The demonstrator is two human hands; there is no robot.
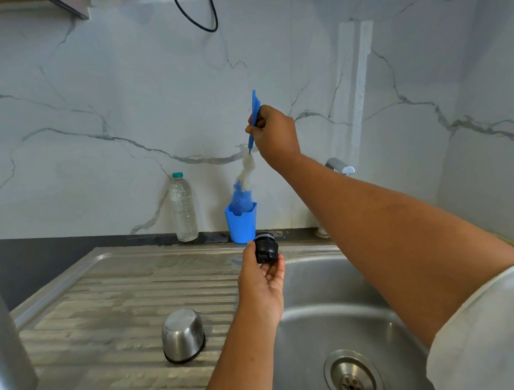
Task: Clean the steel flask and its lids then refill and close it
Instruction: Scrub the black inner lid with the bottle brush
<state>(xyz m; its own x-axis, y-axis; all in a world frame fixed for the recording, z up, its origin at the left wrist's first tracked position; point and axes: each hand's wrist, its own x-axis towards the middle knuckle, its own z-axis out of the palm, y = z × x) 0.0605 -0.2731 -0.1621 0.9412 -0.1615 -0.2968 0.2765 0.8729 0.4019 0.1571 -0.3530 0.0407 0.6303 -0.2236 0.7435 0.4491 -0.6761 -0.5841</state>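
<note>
You look early in the cleaning: your right hand (276, 135) fingers grasp the blue brush (254, 118) standing in its holder (241, 225), your left hand (261, 286) fingers grasp the black inner lid (266, 249) beside the sink (312, 281), the steel cap (183, 335) lies mouth-down on the drainboard (106, 290), and refilling and closing remain.

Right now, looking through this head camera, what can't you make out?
1. Head view, steel flask: cut off by the left edge, so its mouth is out of frame.
2. Head view, tap: mostly behind the right forearm.
3. Head view, brush: bristles blurred, tip hidden inside the blue cup.
4. Head view, black inner lid: small and partly covered by the left hand, so its cleanliness is unreadable.
</note>
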